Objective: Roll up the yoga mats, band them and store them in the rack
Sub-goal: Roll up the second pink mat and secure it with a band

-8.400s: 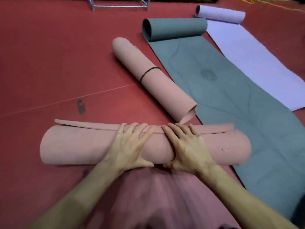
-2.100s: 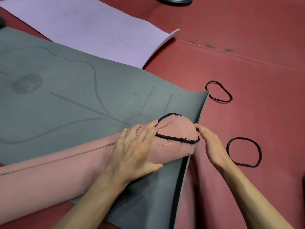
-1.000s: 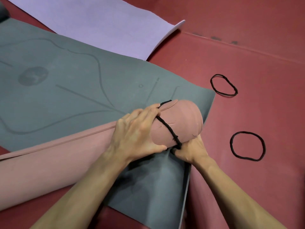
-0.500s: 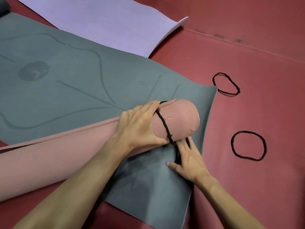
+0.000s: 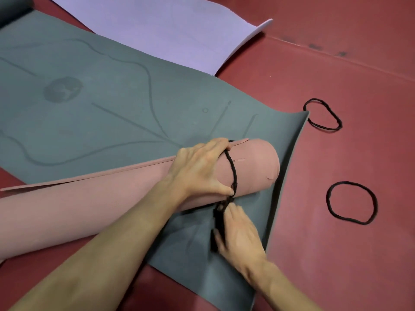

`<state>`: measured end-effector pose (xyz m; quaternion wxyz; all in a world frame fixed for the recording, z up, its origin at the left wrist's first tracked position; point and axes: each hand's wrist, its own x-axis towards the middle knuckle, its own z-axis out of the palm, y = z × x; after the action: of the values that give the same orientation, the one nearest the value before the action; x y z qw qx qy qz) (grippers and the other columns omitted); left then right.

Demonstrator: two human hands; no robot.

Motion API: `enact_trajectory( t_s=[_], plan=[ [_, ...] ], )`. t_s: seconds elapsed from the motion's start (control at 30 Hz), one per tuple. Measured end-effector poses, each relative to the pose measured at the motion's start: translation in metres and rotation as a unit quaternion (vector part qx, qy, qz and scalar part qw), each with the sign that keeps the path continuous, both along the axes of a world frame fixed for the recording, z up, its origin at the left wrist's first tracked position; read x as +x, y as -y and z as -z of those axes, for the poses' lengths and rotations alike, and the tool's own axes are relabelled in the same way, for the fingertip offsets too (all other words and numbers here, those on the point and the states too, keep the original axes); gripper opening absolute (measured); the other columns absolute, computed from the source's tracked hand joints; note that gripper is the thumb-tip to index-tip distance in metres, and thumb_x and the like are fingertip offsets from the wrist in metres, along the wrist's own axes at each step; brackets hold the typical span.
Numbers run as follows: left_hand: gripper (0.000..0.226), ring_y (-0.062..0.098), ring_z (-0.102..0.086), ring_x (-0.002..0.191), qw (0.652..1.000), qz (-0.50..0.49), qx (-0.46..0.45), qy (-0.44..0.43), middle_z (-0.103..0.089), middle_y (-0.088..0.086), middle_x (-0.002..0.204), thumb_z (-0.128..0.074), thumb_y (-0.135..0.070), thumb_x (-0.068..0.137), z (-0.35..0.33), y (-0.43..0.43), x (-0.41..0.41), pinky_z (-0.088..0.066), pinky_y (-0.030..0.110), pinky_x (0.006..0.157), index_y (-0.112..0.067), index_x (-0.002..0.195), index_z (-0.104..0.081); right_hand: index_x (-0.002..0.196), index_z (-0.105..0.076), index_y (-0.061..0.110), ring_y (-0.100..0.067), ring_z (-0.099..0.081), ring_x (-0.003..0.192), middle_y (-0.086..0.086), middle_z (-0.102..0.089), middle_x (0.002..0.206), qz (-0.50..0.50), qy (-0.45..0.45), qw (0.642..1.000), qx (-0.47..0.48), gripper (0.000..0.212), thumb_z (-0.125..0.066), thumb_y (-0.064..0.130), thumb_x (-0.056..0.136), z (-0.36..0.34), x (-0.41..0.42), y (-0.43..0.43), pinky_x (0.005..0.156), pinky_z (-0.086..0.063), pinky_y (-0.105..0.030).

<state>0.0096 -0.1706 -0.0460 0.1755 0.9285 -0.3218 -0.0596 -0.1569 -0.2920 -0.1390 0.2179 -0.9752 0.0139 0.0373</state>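
Note:
A rolled pink yoga mat (image 5: 89, 205) lies across the near end of a flat grey-green mat (image 5: 101, 113). A black elastic band (image 5: 232, 169) loops over the roll close to its right end. My left hand (image 5: 199, 169) grips the roll just left of the band, fingers over the top, thumb at the band's lower part. My right hand (image 5: 238, 232) is below the roll on the grey-green mat and pinches the band's slack, pulling it toward me. The band's far side under the roll is hidden.
Two loose black bands lie on the red floor to the right: one far (image 5: 323, 115), one near (image 5: 351, 203). A flat lilac mat (image 5: 170, 28) lies beyond the grey-green one. A dark rolled end (image 5: 13, 7) shows at the top left.
The band has gone from lying over the roll's end to ringing the roll. In the last half second my right hand drew the band's slack further toward me.

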Motion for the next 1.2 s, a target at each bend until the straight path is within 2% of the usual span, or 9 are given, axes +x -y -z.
enact_trajectory(
  t_s=[0.1,0.23,0.33,0.43,0.6,0.7,0.87,1.0,1.2],
  plan=[
    [0.109,0.019,-0.059,0.127,0.999,0.029,0.024,-0.027,-0.044,-0.021,0.153,-0.081,-0.075,0.053,0.013,0.005,-0.006,-0.05,0.039,0.088,-0.041,0.147,-0.039,0.136,-0.053,0.01,-0.028,-0.054,0.1,-0.003,-0.054,0.122,-0.013,0.002,1.0,-0.017,0.058,-0.063,0.033,0.084,0.005,-0.021,-0.008,0.085,-0.053,-0.042],
    [0.112,0.018,-0.05,0.138,0.997,0.046,0.053,-0.037,-0.025,-0.02,0.167,-0.075,-0.082,0.062,0.014,0.005,0.001,-0.045,0.038,0.098,-0.045,0.158,-0.03,0.149,-0.048,0.005,-0.035,-0.049,0.131,-0.009,-0.053,0.14,-0.006,0.016,0.998,-0.063,0.078,-0.069,0.03,0.078,0.007,-0.017,-0.009,0.114,-0.042,-0.049],
    [0.097,0.018,-0.04,0.146,0.995,0.078,0.066,-0.007,-0.015,-0.018,0.171,-0.054,-0.085,0.081,0.013,-0.002,-0.002,-0.041,0.041,0.109,-0.041,0.162,-0.024,0.146,-0.05,-0.003,-0.039,-0.047,0.136,-0.017,-0.053,0.141,0.046,0.012,0.992,-0.114,0.085,-0.07,0.023,0.068,0.006,-0.02,-0.009,0.119,-0.031,-0.055],
    [0.087,0.014,-0.034,0.15,0.998,0.029,0.049,-0.018,-0.02,-0.018,0.17,-0.039,-0.087,0.085,0.017,-0.002,-0.008,-0.033,0.041,0.114,-0.037,0.157,-0.034,0.143,-0.054,-0.003,-0.039,-0.048,0.134,-0.018,-0.055,0.14,0.025,0.022,0.991,-0.127,0.08,-0.071,0.021,0.069,0.007,-0.026,0.003,0.118,-0.032,-0.056],
    [0.071,0.023,-0.059,0.123,0.999,-0.033,0.018,0.003,-0.053,-0.012,0.145,-0.056,-0.08,0.084,0.023,0.004,-0.014,-0.044,0.043,0.099,-0.031,0.135,-0.047,0.131,-0.067,0.011,-0.033,-0.061,0.107,-0.003,-0.064,0.127,-0.088,0.133,0.983,-0.095,0.046,-0.065,0.019,0.085,-0.014,-0.015,0.049,0.094,-0.047,-0.041],
    [0.069,0.023,-0.054,0.126,1.0,-0.022,0.005,-0.005,-0.052,-0.012,0.148,-0.056,-0.065,0.088,0.026,0.002,-0.015,-0.04,0.042,0.105,-0.035,0.148,-0.039,0.125,-0.069,0.014,-0.033,-0.059,0.103,-0.002,-0.065,0.125,-0.07,0.207,0.973,-0.072,0.04,-0.071,0.029,0.088,-0.048,0.019,0.08,0.086,-0.046,-0.043],
    [0.075,0.022,-0.056,0.12,0.999,-0.011,-0.004,0.038,-0.056,-0.01,0.143,-0.05,-0.061,0.083,0.032,0.001,-0.027,-0.045,0.042,0.102,-0.042,0.154,-0.037,0.154,-0.04,0.02,-0.023,-0.04,0.143,0.001,-0.043,0.155,-0.137,-0.035,0.984,-0.108,0.122,-0.064,0.09,0.057,-0.088,0.102,0.116,0.125,-0.02,-0.059],
    [0.065,0.024,-0.061,0.111,0.996,-0.024,-0.034,0.074,-0.064,-0.009,0.128,-0.049,-0.064,0.083,0.036,0.001,-0.033,-0.048,0.043,0.094,-0.026,0.135,-0.059,0.159,-0.031,0.026,-0.012,-0.034,0.148,0.009,-0.042,0.156,-0.186,-0.109,0.967,-0.139,0.134,-0.053,0.096,0.047,-0.107,0.134,0.105,0.127,-0.005,-0.054],
    [0.042,0.023,-0.062,0.104,0.992,-0.06,-0.059,0.095,-0.067,-0.006,0.112,-0.042,-0.057,0.099,0.041,-0.001,-0.041,-0.047,0.04,0.088,-0.022,0.112,-0.063,0.144,-0.047,0.038,-0.009,-0.055,0.129,0.02,-0.061,0.133,-0.184,-0.233,0.951,-0.086,0.122,-0.075,0.089,0.037,-0.102,0.151,0.073,0.124,-0.025,-0.051]
  ],
)
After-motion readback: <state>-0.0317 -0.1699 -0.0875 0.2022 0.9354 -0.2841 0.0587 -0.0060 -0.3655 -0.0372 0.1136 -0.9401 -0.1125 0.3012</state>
